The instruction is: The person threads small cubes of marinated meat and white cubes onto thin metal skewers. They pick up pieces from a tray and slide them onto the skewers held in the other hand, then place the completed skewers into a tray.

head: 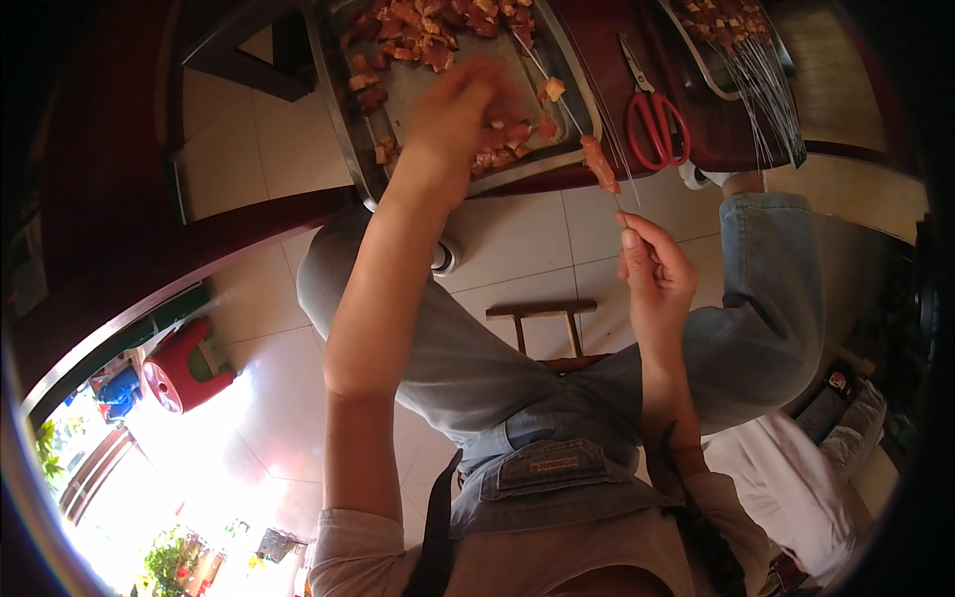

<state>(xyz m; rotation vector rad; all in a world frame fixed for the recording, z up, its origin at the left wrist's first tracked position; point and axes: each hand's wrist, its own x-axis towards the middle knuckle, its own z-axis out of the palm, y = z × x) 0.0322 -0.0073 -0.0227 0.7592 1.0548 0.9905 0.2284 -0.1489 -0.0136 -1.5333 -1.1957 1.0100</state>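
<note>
My left hand [466, 97] is blurred over a metal tray [589, 89] of raw meat pieces [418, 30]; whether its fingers hold anything cannot be told. Between the thumb and fingers of my right hand [656, 261], in front of the tray's near right corner, is the lower end of a thin metal skewer [571, 116]. It slants up and left over the tray. A long piece of meat [599, 164] is threaded on it, with a paler chunk [552, 89] farther up that appears to be on it too. More meat lies near the tray's front edge, partly behind my left hand.
Red-handled scissors [656, 130] lie right of the tray, beside several loose skewers [619, 142]. Farther right, a second tray [701, 45] holds loaded skewers [753, 82], their bare ends over the table edge. My knees are below the dark red table [276, 205]; a red stool [179, 373] stands at left.
</note>
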